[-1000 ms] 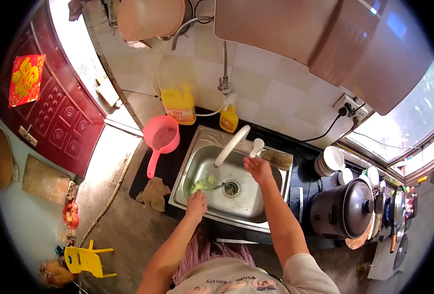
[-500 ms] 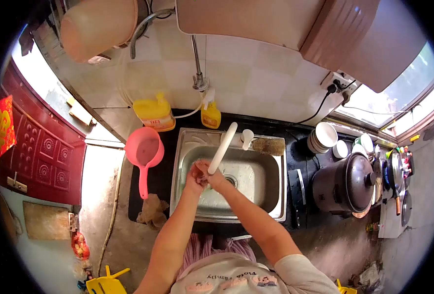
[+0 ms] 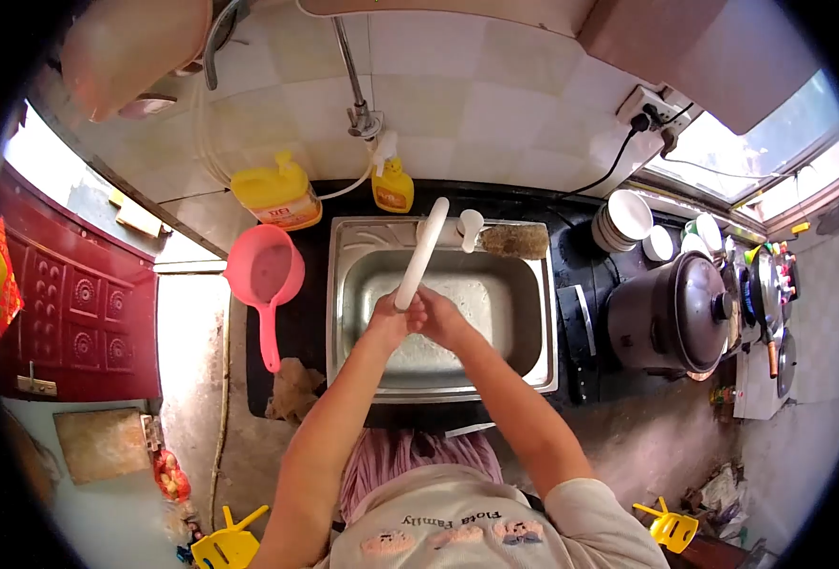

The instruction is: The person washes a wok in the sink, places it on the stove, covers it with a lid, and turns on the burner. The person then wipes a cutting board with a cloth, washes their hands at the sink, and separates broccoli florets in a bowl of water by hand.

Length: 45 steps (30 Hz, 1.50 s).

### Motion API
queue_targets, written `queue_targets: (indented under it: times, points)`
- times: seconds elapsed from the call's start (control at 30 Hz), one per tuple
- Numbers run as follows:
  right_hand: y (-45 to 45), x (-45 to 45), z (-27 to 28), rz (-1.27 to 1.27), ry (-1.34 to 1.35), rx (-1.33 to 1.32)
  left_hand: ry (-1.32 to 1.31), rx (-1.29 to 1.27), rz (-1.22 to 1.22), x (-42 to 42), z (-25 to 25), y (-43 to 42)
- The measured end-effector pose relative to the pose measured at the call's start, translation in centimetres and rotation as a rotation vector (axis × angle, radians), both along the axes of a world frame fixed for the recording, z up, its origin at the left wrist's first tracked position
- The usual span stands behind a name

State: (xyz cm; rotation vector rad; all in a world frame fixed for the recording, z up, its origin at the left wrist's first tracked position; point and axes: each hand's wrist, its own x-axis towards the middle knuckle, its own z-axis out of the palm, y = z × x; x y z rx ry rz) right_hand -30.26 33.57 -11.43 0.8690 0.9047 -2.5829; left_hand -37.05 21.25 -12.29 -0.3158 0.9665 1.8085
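Both hands meet beneath the tip of the white faucet (image 3: 423, 251), above the steel sink (image 3: 347, 375). My left hand (image 3: 388, 321) is at the left of the spout, its fingers mostly hidden by the spout and by the other hand. Just right of the spout, my right hand (image 3: 441, 321) has its fingers curled in against the left one. Whatever may lie between the palms is hidden. A white faucet handle (image 3: 471, 228) and a brown scrubbing pad (image 3: 516, 241) rest on the sink's back ledge.
Left of the sink are a pink dipper (image 3: 270, 270), a brown cloth (image 3: 294, 391) and a yellow jug (image 3: 277, 194). A yellow spray bottle (image 3: 393, 188) stands behind. To the right are stacked bowls (image 3: 623, 220) and a dark lidded pot (image 3: 661, 318).
My hands have risen slightly and turned, with the right hand moving out to the right of the spout. The camera view has shifted.
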Motion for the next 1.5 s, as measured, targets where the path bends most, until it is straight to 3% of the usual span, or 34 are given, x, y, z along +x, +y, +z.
queue_targets:
  times: [0.03, 0.07, 0.17, 0.27, 0.3, 0.4, 0.43, 0.47, 0.53, 0.57, 0.67, 0.7, 0.8, 0.87, 0.93, 1.0, 1.03, 1.13, 1.17, 1.2, 1.27, 1.3, 1.4, 1.43, 1.5]
  points:
    - [-0.7, -0.5, -2.6, -0.017, 0.090, -0.201, 0.017, 0.003, -0.015, 0.0, 0.0, -0.1]
    - [-1.3, -0.9, -4.0, -0.035, 0.182, -0.400, 0.133, -0.154, -0.061, 0.0, 0.6, 0.0]
    - [-3.6, -1.1, -2.1, -0.193, 0.167, -0.500, 0.481, -0.553, -0.269, 0.5, 5.2, 0.5]
    - [-2.8, 1.3, -0.7, -0.347, 0.090, -0.463, 0.367, -0.431, -0.474, 1.1, 4.7, 1.6]
    - [-1.6, 2.3, -4.6, -0.327, 0.066, -0.462, 0.364, -0.383, -0.659, 1.1, 5.2, 2.5]
    - [2.1, 7.1, 0.8, -0.247, 0.007, -0.189, 0.498, -0.187, -0.778, 2.7, 3.0, 4.5]
    - [4.3, 9.0, -1.3, -0.093, -0.144, 0.133, 0.829, -0.168, -0.847, 2.7, 2.0, 5.1]
    - [6.1, 10.7, -3.5, 0.068, -0.293, 0.451, 0.858, -0.228, -0.748, 2.4, 0.9, 5.3]
    - [7.7, 12.0, -3.7, 0.151, -0.463, 0.647, 0.915, -0.351, -0.548, 1.6, 1.5, 5.1]
    - [7.8, 12.1, -4.0, 0.056, -0.451, 0.614, 0.648, -0.488, -0.435, 1.3, 1.9, 4.6]
    - [6.5, 9.4, -5.3, 0.022, -0.142, 0.432, 0.114, -0.190, -0.027, 0.7, -0.1, 2.7]
    - [5.2, 7.7, -4.8, 0.044, -0.113, 0.380, -0.025, -0.051, 0.028, -0.2, -3.2, 2.1]
    - [0.3, 2.3, -1.3, -0.022, -0.043, 0.140, -0.187, 0.215, -0.034, -2.1, -5.4, 1.1]
    - [-1.1, -1.5, -6.3, -0.001, 0.572, -0.572, -0.099, 0.094, 0.060, -1.6, -2.1, 0.9]
    - [-2.8, -3.8, -5.4, -0.096, 0.631, -0.712, 0.098, -0.060, 0.045, -2.3, 1.1, 0.8]
    - [-4.5, -4.5, -1.5, -0.299, 0.153, -0.256, 0.151, -0.117, 0.223, -2.1, 2.6, 1.0]
    - [-4.9, -4.9, 0.9, -0.306, 0.121, -0.231, 0.171, -0.146, 0.312, -1.8, 2.9, 0.9]
    - [-4.0, -4.0, 3.5, -0.180, 0.006, -0.014, 0.859, -0.623, 0.123, -2.8, -3.8, 1.2]
    - [-2.9, -5.4, -4.9, 0.000, 0.437, -0.063, 0.942, -0.716, 0.070, -1.7, -2.7, 1.4]
    - [-3.0, -4.7, -3.6, -0.062, 0.340, -0.025, 0.984, -0.801, -0.007, -0.1, -0.3, 1.5]
    - [-2.8, -3.0, 1.5, -0.190, 0.150, 0.057, 1.014, -0.821, -0.096, 2.0, 2.6, 1.8]
    - [-2.5, -3.1, 0.3, -0.207, 0.077, 0.001, 0.938, -0.603, -0.057, 2.1, 0.6, 1.7]
    - [-2.6, -2.8, -3.3, -0.291, -0.029, 0.297, 2.165, -0.968, -0.239, 2.3, -0.5, 0.3]
    - [-3.3, -2.4, -1.8, -0.275, -0.058, 0.528, 1.772, -0.953, -0.407, 2.2, -0.1, 0.9]
    - [-4.9, -1.8, 0.7, -0.234, -0.115, 0.991, 1.710, -0.983, -0.387, 2.8, 1.6, 0.7]
